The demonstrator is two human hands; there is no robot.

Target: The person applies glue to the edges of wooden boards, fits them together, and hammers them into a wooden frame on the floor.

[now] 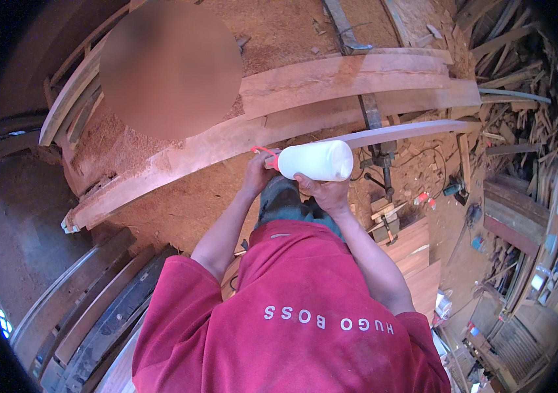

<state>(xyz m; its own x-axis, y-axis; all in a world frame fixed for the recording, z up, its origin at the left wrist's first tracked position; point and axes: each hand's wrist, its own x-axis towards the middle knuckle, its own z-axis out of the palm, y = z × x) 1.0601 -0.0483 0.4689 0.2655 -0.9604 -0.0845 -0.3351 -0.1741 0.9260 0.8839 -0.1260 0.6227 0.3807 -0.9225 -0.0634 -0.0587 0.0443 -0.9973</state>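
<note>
Held sideways in front of me is a white plastic bottle point(315, 162), its base pointing right and its red cap point(272, 162) pointing left. A thin red piece sticks out from the cap. My left hand point(259, 173) is closed around the cap end, its fingers partly hidden. Under the body of the bottle, my right hand point(325, 192) grips it with the thumb on the near side. Just beyond the bottle, a narrow smooth wooden strip point(400, 133) runs to the right.
Long planks point(351, 82) lie across the far side amid sawdust. A metal clamp point(385, 167) stands right of the bottle, with a hammer point(389, 232) nearer. Scrap wood point(521, 78) is heaped at right; curved boards point(89, 288) lean at lower left. A blurred patch hides the upper left.
</note>
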